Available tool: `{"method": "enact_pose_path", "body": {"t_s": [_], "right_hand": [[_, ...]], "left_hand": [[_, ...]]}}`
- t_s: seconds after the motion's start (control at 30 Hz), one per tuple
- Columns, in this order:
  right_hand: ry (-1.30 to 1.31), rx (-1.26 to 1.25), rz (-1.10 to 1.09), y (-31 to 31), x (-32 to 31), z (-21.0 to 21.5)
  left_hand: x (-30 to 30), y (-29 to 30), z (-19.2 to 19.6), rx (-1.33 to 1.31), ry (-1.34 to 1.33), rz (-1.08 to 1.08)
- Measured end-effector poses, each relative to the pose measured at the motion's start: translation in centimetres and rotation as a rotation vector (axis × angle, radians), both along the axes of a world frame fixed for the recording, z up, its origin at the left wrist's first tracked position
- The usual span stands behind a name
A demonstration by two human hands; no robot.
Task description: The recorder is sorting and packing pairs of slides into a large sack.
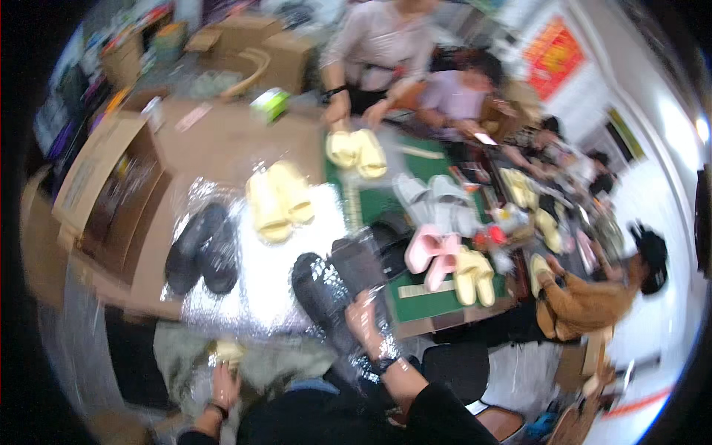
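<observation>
My right hand (365, 320) grips a pair of black slippers (337, 285) wrapped in a clear plastic bag, at the near edge of the table. My left hand (225, 384) is low at my lap, at a pale yellow item (228, 351) among crinkled clear plastic; blur hides whether it grips it. Another black pair (202, 248) and a yellow pair (278, 202) lie in plastic on the table to the left.
Pink (430, 252), grey (437, 196) and yellow slippers (475, 276) lie on a green mat (415, 300). An open cardboard box (104, 193) stands left. A person across the table holds a yellow pair (357, 150); other people sit along the right.
</observation>
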State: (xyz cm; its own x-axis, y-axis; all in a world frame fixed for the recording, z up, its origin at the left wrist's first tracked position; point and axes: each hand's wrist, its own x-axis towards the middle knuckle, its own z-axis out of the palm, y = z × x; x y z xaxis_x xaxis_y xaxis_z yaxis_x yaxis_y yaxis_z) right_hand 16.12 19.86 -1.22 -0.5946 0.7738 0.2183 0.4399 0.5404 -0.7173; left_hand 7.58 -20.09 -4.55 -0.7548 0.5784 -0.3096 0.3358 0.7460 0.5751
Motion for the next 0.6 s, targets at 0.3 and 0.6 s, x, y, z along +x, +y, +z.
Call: {"method": "enact_pose_path", "body": {"t_s": [0.3, 0.6], "right_hand": [[-0.052, -0.218, 0.262, -7.7, 3.1, 3.4], [0.126, -0.257, 0.673, -15.5, 0.3, 6.7]], "left_hand": [[3.2, -4.9, -12.7, -0.222, -0.152, -0.535], [5.6, -5.4, -9.1, 0.136, -0.634, -0.219]]}}
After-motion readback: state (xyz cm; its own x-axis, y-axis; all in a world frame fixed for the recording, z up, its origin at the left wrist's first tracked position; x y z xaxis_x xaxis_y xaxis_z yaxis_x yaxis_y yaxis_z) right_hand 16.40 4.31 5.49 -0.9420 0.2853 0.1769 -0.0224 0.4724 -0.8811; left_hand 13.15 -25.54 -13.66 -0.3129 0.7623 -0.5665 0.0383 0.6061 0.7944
